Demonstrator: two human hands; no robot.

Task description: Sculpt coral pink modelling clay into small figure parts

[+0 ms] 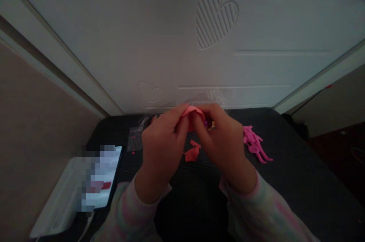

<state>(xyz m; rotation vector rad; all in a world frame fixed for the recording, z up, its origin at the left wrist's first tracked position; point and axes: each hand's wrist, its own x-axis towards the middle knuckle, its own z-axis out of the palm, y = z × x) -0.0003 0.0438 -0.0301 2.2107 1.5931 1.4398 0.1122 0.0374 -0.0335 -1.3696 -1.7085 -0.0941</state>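
Left hand (162, 141) curled, thumb and fingers pinching one side of a soft, folded coral-pink piece (194, 109); right hand (224, 139) pinches the other side likewise. Piece sits raised between both, above a black wood-grain tabletop (194, 192). Handling looks midway: piece gripped, not set down. Unheld: small crumpled coral-red piece (192, 154) below, glossy hot-pink slender figure-like pieces (253, 145) at right. Finished shape: cannot tell.
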